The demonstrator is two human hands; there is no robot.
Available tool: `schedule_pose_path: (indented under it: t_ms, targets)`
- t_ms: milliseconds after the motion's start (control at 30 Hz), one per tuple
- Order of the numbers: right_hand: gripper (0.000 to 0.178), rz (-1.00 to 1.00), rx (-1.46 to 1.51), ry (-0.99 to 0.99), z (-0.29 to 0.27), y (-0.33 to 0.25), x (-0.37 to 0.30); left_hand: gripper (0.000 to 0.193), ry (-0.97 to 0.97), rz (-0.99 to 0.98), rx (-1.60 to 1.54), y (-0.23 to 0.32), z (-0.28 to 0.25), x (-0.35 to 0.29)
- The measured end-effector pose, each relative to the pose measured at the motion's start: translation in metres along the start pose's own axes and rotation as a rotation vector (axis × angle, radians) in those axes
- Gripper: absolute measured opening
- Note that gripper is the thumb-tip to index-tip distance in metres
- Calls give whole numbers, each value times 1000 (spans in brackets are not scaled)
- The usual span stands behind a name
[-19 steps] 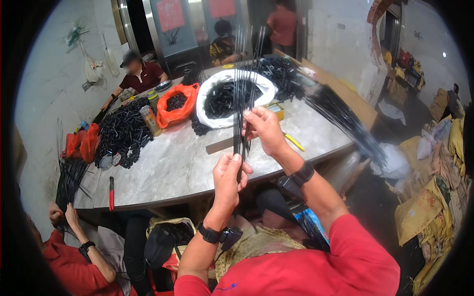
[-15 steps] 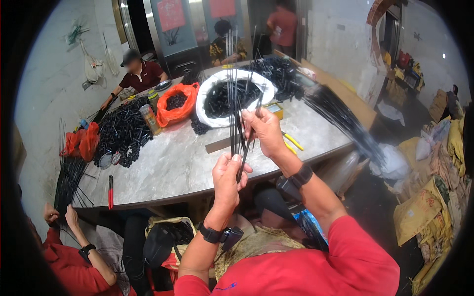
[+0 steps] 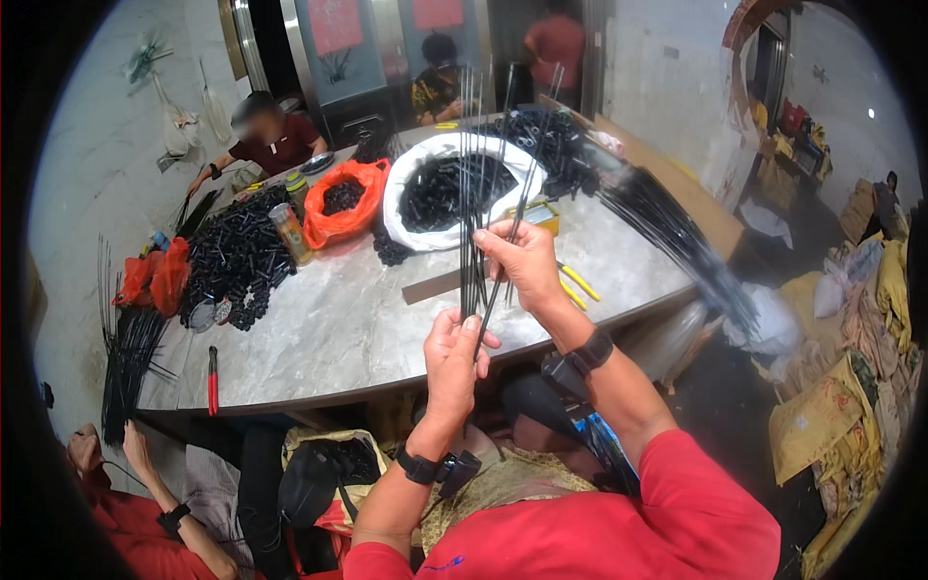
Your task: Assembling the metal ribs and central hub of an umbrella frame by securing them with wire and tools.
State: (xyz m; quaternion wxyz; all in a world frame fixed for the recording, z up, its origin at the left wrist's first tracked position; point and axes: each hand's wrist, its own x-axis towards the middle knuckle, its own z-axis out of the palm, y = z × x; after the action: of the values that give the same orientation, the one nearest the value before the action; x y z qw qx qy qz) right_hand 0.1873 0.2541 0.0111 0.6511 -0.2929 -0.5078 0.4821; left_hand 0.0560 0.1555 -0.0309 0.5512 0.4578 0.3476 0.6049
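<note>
Several long, thin black rods [image 3: 471, 184] stand nearly upright between my hands, above the near part of the table. My left hand [image 3: 452, 356] is closed round their lower ends. Higher up, my right hand [image 3: 525, 259] pinches rods between thumb and fingers; a few lean to the right, apart from the rest. Behind the rods sits a white bag [image 3: 398, 215] filled with short black tubular parts [image 3: 435, 193]. A flat brownish strip [image 3: 431, 287] lies left of my hands. Pliers with yellow handles [image 3: 580, 284] rest just right of my right wrist.
Orange bags [image 3: 329, 232], a pile of black parts [image 3: 242, 261] and red-handled pliers [image 3: 214, 380] occupy the table's left side. More rods [image 3: 677, 246] overhang its right edge. A co-worker's hands [image 3: 135, 447] are at rods lower left. Sacks [image 3: 822, 425] line the floor at right.
My left hand has shifted slightly right and down. The rods have spread, with some tilting farther right under my right hand. The co-worker at the far left has raised a forearm.
</note>
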Motion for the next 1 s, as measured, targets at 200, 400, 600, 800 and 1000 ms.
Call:
schedule_pose_path:
  t_ms: [200,400,600,800,1000]
  targets:
    - [16,25,-33,-30,-1,4,5,19,12,-43,-65,-1,-5,5]
    - [16,55,-47,-59,1,-2,2,21,25,-31,-66,-3,-9,8]
    - [20,159,-76,-113,1,0,4,23,1,-51,-75,-6,-6,7]
    - [19,119,-86,-84,-1,6,7,23,-7,-60,-65,-7,-3,7]
    - [18,31,-94,-64,-4,10,7,24,-20,-63,-63,-8,3,6]
